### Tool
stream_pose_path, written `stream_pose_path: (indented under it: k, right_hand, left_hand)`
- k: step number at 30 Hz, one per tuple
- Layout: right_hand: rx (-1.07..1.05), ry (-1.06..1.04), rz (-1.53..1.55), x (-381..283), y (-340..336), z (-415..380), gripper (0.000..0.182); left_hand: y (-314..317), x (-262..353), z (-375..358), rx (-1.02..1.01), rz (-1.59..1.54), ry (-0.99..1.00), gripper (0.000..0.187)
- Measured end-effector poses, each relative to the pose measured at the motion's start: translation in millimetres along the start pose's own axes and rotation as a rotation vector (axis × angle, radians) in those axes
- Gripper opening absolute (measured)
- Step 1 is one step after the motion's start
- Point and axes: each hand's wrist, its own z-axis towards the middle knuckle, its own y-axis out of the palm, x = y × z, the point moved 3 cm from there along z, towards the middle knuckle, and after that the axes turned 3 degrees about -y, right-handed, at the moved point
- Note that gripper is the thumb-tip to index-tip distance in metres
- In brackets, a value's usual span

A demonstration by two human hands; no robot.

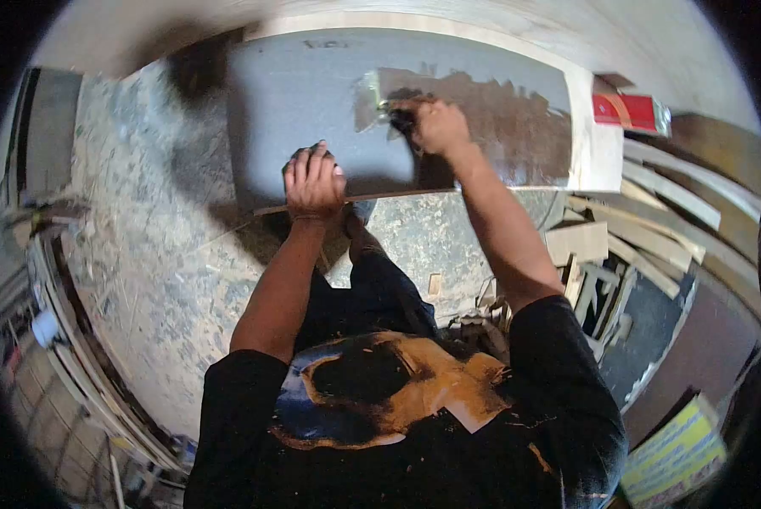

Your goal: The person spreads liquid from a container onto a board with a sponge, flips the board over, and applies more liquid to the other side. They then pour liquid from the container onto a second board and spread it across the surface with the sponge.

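Observation:
A long grey board (304, 93) lies across the top of the view, its right part coated with a wet-looking brown layer (508, 119). My right hand (438, 125) is closed on a flat, pale spreader (368, 102) at the left end of that coating. The spreader's edge rests against the board, while my fingers and their shadow partly hide its grip. My left hand (314, 180) lies on the board's near edge, fingers stretched over the uncoated grey face.
Pale wood (597, 127) shows beyond the board's right end, with a red packet (622, 112) near it. Wood offcuts (601, 242) are piled at the right. Long strips (75, 356) stand at the left. Below is a stained floor (151, 297).

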Motion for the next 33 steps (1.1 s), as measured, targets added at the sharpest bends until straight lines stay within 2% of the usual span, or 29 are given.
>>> stream_pose_path:
  k: [1, 3, 7, 9, 11, 13, 14, 15, 17, 21, 22, 24, 26, 27, 29, 31, 33]
  right_hand:
    - [-0.009, 0.017, -0.040, -7.1, 8.6, -13.5, 0.035]
    - [0.226, -0.051, 0.145, -22.8, 15.7, -54.6, 0.038]
    - [0.205, 0.072, 0.241, -54.0, 38.5, -109.5, 0.041]
    - [0.233, 0.065, 0.245, -66.9, 45.5, -130.4, 0.041]
    - [0.205, 0.079, 0.301, -72.4, 42.3, -142.5, 0.041]
    - [-0.072, 0.034, 0.355, -72.7, 41.6, -142.2, 0.046]
    - [-0.093, -0.085, 0.460, -66.2, 34.6, -138.4, 0.045]
    - [-0.099, -0.110, 0.446, -66.1, 10.0, -130.2, 0.045]
    - [-0.146, -0.017, 0.864, -65.1, -35.1, -105.0, 0.045]
    - [0.346, 0.020, 0.312, -62.9, -54.9, -2.1, 0.044]
    - [0.332, -0.004, 0.313, -80.7, -48.6, 7.5, 0.044]
    - [0.198, 0.114, 0.002, -117.3, -34.3, 24.7, 0.043]
    - [0.422, -0.163, -0.057, -154.2, 7.6, 11.6, 0.045]
    - [0.399, -0.299, 0.042, -166.3, -1.5, -4.9, 0.044]
    - [0.174, -0.433, 0.083, -154.0, -4.8, -12.9, 0.036]
    - [-0.103, -0.147, -0.026, -130.2, -59.6, -2.9, 0.029]
    - [0.105, -0.017, -0.113, -72.2, -63.9, 45.3, 0.044]
  left_hand:
    - [0.3, 2.4, 5.4, 0.000, -0.026, 0.032, 0.025]
    - [-5.4, -1.7, 3.2, -0.041, -0.110, -0.003, 0.025]
    - [-16.3, -14.2, 6.3, -0.095, -0.244, 0.002, 0.028]
    - [-26.2, -32.6, 11.4, -0.112, -0.169, -0.009, 0.031]
    - [-38.0, -61.7, 16.4, -0.028, -0.082, -0.079, 0.033]
    - [-52.4, -82.6, 24.4, -0.001, -0.044, -0.133, 0.036]
    - [-55.7, -92.7, 24.0, -0.008, 0.027, -0.251, 0.037]
    - [-58.8, -103.6, 21.6, -0.017, 0.103, -0.376, 0.039]
    - [-46.4, -108.7, 12.6, -0.086, 0.140, -0.405, 0.043]
    - [-32.2, -108.6, 4.6, -0.193, 0.010, -0.468, 0.047]
    - [-32.8, -108.1, 4.4, -0.199, 0.015, -0.460, 0.046]
    - [-35.7, -105.5, 5.5, -0.159, 0.037, -0.440, 0.044]
    - [-34.7, -106.8, 5.3, -0.130, 0.051, -0.438, 0.043]
    - [-34.4, -106.2, 3.5, -0.111, 0.056, -0.424, 0.042]
    - [-32.6, -105.0, 2.7, -0.073, 0.021, -0.418, 0.041]
    - [-27.6, -107.3, 4.6, -0.055, 0.064, -0.414, 0.041]
    - [-31.1, -107.7, 6.6, -0.027, 0.066, -0.408, 0.041]
